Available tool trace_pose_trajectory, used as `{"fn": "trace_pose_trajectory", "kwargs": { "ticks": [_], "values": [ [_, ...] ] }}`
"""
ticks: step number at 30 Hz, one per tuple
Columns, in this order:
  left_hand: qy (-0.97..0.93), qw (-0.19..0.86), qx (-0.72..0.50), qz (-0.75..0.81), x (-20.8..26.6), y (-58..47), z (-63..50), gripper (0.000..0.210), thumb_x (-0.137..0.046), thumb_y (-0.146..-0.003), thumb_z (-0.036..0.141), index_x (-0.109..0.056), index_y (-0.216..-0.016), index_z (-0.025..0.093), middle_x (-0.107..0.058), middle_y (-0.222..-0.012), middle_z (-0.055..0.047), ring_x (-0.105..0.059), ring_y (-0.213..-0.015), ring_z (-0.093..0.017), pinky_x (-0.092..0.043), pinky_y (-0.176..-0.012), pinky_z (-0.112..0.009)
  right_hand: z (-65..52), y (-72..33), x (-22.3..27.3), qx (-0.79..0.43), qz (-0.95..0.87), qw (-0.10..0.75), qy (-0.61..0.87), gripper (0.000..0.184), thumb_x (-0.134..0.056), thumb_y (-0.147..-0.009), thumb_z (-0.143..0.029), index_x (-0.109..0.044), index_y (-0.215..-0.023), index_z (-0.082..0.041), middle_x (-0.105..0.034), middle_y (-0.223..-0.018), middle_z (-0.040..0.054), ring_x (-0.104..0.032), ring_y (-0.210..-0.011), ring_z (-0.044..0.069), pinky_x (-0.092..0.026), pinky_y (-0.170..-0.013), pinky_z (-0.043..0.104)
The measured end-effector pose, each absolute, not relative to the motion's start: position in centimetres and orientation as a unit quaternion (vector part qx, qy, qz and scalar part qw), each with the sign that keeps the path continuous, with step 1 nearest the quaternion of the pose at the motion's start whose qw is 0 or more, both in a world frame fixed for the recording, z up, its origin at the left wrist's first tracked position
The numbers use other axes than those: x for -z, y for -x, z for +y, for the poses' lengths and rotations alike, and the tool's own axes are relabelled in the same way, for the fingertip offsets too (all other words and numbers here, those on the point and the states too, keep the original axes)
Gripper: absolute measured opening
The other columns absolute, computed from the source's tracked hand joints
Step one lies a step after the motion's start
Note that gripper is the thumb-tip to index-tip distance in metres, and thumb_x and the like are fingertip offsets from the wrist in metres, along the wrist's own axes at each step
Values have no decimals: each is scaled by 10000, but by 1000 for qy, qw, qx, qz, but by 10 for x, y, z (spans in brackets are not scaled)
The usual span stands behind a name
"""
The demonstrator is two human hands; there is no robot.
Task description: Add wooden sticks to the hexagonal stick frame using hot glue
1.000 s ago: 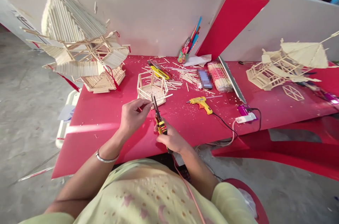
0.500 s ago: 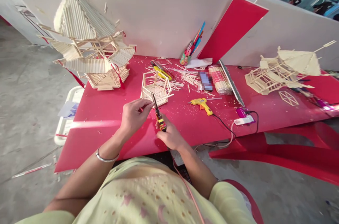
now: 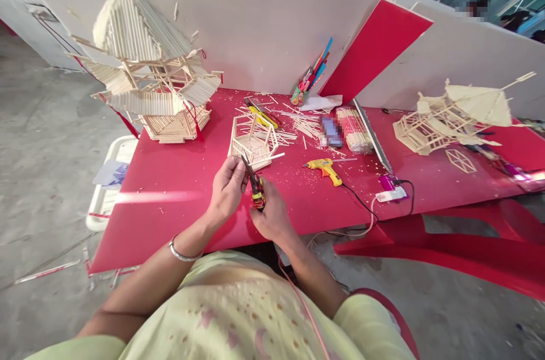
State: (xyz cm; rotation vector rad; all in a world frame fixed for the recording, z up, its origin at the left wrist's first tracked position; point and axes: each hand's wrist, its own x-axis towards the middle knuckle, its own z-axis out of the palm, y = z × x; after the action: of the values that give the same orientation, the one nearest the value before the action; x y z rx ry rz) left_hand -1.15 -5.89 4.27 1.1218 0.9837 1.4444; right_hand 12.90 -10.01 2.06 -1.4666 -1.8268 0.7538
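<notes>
My right hand (image 3: pixel 272 212) is closed around pliers (image 3: pixel 256 189) with narrow dark jaws and black-and-yellow handles. The jaws point up and away, toward my left hand. My left hand (image 3: pixel 229 187) is pinched close beside the jaw tips; what lies between thumb and fingers is hidden. Just beyond both hands stands a small six-sided frame of wooden sticks (image 3: pixel 238 135), open at the top, with one loose-looking stick (image 3: pixel 272 157) jutting out to its right.
A tall stick pagoda (image 3: pixel 145 104) stands at the left; another stick model (image 3: pixel 438 121) lies tilted at the right. Cut sticks (image 3: pixel 306 124), a bagged stick bundle (image 3: pixel 354 130), a pen cup (image 3: pixel 299 94) and a yellow glue gun (image 3: pixel 324 170) with its cord are on the red table (image 3: pixel 162 229).
My left hand has moved right and turned more upright, nearer the pliers. The pliers have shifted slightly down in my right hand. The view has shifted a little.
</notes>
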Motion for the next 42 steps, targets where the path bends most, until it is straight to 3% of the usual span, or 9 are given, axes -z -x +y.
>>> {"fn": "trace_pose_trajectory", "kwargs": {
  "ticks": [7, 14, 18, 24, 29, 34, 39, 40, 42],
  "values": [
    [-446, 536, -595, 400, -44, 14, -59, 433, -688, -918, 558, -526, -742, 198, -458, -593, 49, -396, -523, -85, -336, -481, -198, -101, -133, -22, -231, -735, 290, 568, 789, -582, -776, -184, -375, -1537, -160, -562, -1399, 176, -502, -1338, 339, -449, -1145, 558],
    [-382, 591, -606, 370, -45, 7, -63, 426, -749, -860, 507, -483, -734, 199, -405, -591, 69, -343, -502, -66, -298, -462, -183, -100, -133, -11, -201, -739, 294, 572, 715, -576, -761, -162, -447, -1464, -154, -600, -1309, 175, -554, -1273, 340, -481, -1105, 543],
    [-308, 639, -595, 377, -46, 3, -63, 425, -797, -788, 464, -463, -763, 204, -360, -590, 93, -302, -474, -44, -251, -441, -157, -100, -137, -7, -154, -749, 282, 579, 761, -594, -778, -176, -406, -1514, -144, -599, -1303, 181, -554, -1234, 354, -489, -1071, 538],
    [-283, 694, -540, 382, -61, 13, -64, 355, -754, -805, 381, -454, -743, 202, -317, -587, 100, -233, -447, -33, -182, -407, -153, -97, -146, -18, -116, -773, 262, 566, 883, -613, -770, -169, -309, -1599, -173, -583, -1292, 163, -523, -1219, 348, -480, -1042, 525],
    [-261, 715, -518, 390, -72, 16, -68, 345, -737, -770, 323, -423, -693, 204, -312, -591, 93, -240, -438, -31, -149, -380, -154, -95, -146, -15, -100, -778, 261, 563, 768, -583, -761, -158, -408, -1509, -152, -623, -1237, 153, -555, -1169, 335, -478, -1006, 487],
    [-290, 707, -506, 401, -66, 18, -68, 343, -737, -828, 399, -471, -734, 203, -338, -553, 91, -264, -429, -45, -184, -382, -158, -91, -147, -15, -47, -781, 235, 576, 772, -612, -743, -170, -427, -1492, -138, -621, -1184, 145, -550, -1116, 324, -459, -979, 462],
    [-382, 452, -643, 486, -65, 46, -61, 463, -671, -927, 575, -552, -705, 186, -477, -542, 37, -420, -459, -61, -327, -430, -161, -78, -171, -32, 93, -763, 203, 607, 799, -655, -812, -227, -400, -1568, -200, -556, -1224, 163, -509, -1127, 341, -396, -1004, 512],
    [-390, 444, -633, 500, -66, 52, -60, 514, -659, -930, 596, -545, -651, 180, -471, -506, 31, -417, -430, -59, -327, -418, -166, -76, -177, -35, 113, -763, 201, 604, 773, -642, -838, -216, -407, -1574, -235, -547, -1253, 165, -502, -1145, 344, -380, -1020, 531],
    [-384, 559, -529, 510, -70, 58, -59, 568, -642, -917, 650, -589, -621, 167, -531, -476, -12, -463, -372, -85, -314, -363, -193, -72, -186, -41, 117, -772, 210, 588, 709, -595, -898, -182, -426, -1572, -318, -539, -1310, 157, -487, -1205, 345, -343, -1069, 572]
  ]
}}
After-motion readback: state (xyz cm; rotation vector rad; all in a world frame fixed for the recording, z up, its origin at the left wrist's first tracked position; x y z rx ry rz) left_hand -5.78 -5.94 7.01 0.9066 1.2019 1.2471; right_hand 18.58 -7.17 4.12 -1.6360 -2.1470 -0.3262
